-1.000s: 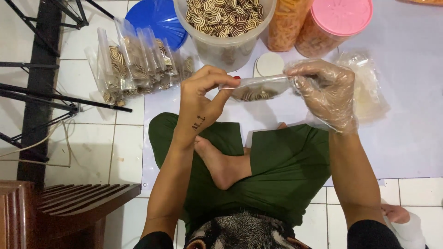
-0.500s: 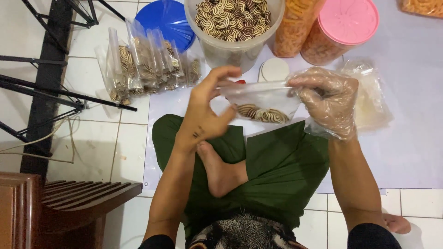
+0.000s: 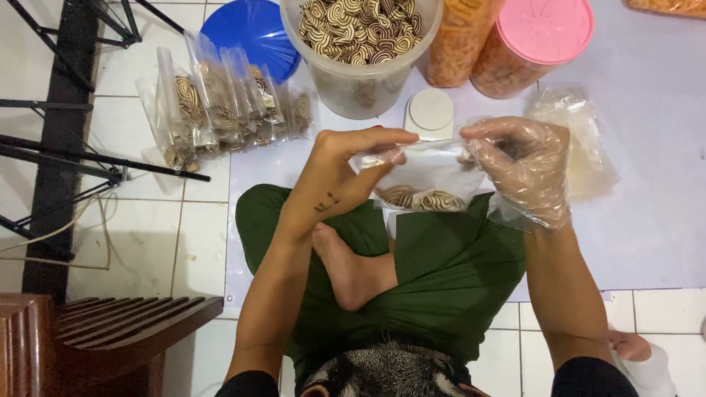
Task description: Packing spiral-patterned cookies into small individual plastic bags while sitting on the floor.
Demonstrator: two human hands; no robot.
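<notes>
Your bare left hand and gloved right hand now hold the clear bag upright, fingers pinching its top edge, striped cookies settled lower than a moment ago

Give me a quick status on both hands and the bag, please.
Left hand and gloved right hand pinch the bag top. Swirl cookies inside. Nothing between them.

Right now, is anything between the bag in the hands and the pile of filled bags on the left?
Nothing visible blocks it. The bag is held between the left hand and the gloved right hand. The pile lies up and to the left, with only bare sheet between.
</notes>
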